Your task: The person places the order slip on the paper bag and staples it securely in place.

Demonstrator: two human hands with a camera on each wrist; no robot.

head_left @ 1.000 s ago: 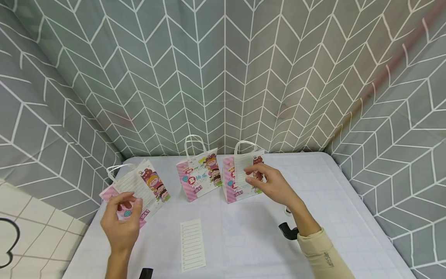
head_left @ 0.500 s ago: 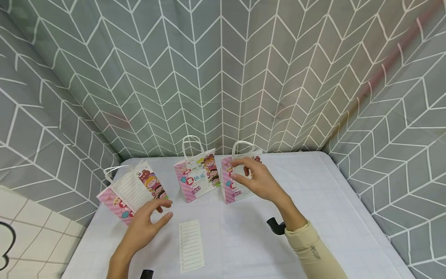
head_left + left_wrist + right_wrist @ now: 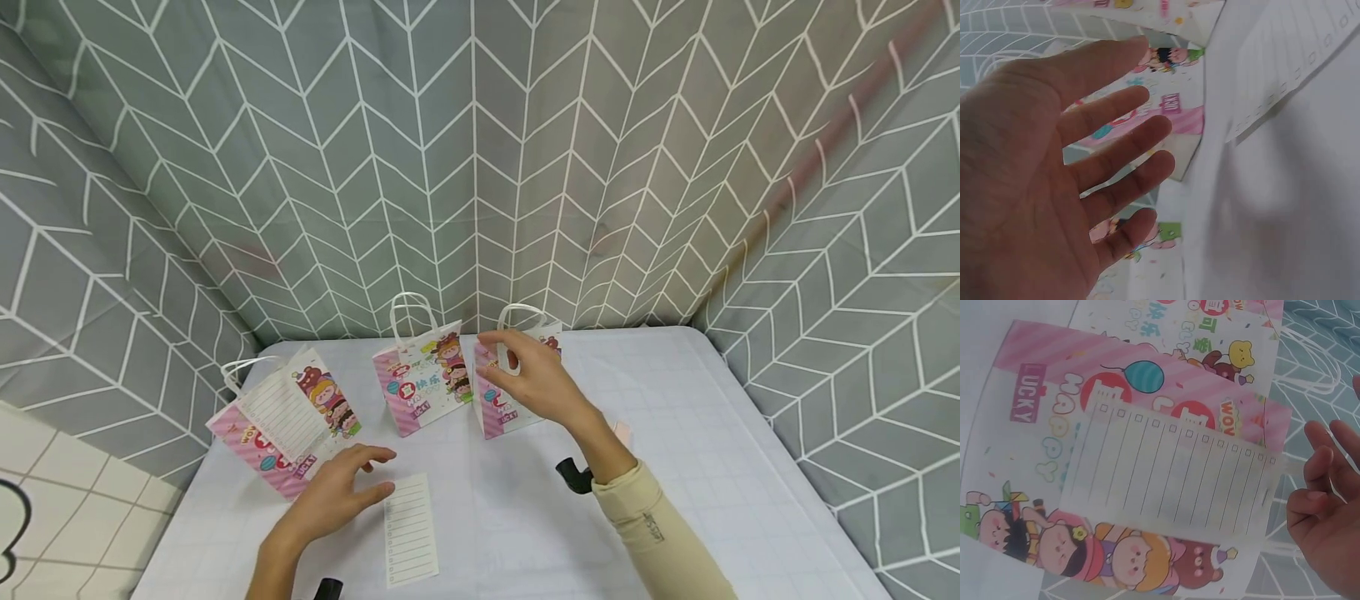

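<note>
Near bags (image 3: pixel 1047 434) reading "LUCKY", "HAPPY", "WOW", right fingers (image 3: pixel 1319 467) curve loosely, left fingers (image 3: pixel 1127 145) spread.

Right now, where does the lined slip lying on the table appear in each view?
Head: lower centre, the lined slip on the table, right of the left hand.
Left wrist: upper right corner, cut off by the frame.
Right wrist: not in it; the other slip there is against the right-hand bag.
Shared landmark: the middle bag, just left of centre, then upper middle, then along the top.
</note>
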